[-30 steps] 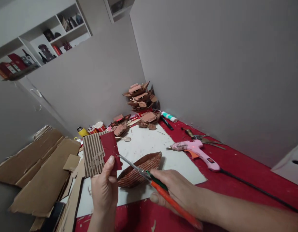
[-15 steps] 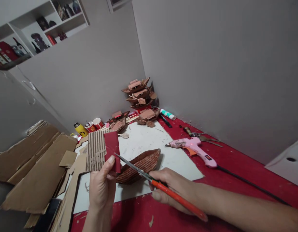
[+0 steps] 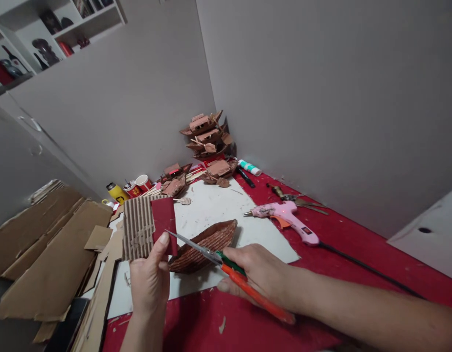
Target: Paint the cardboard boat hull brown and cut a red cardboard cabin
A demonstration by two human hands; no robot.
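My left hand [image 3: 152, 278] is closed on a piece of corrugated cardboard [image 3: 138, 227] together with a dark red sheet [image 3: 164, 217], the thumb pressing on the red one. In my right hand [image 3: 255, 271] are scissors [image 3: 244, 286] with one orange and one green handle. Their blades point left, and the tip lies at the red sheet just above my left thumb. Below and behind the blades a brown ribbed model boat [image 3: 211, 242] rests on the white board [image 3: 226, 200]. The blades hide part of its side.
Right of the board lies a pink glue gun [image 3: 284, 215] with a black cord. Finished model boats [image 3: 204, 129] are stacked in the corner. Cardboard sheets [image 3: 50, 249] lean at left. Near the wall stand a yellow bottle [image 3: 117, 193], a paper cup [image 3: 143, 183] and a white-green tube [image 3: 249, 167].
The whole view has shifted slightly, so things appear further left. My right hand has turned the scissors a little and more of the green handle shows. Both hands keep their hold.
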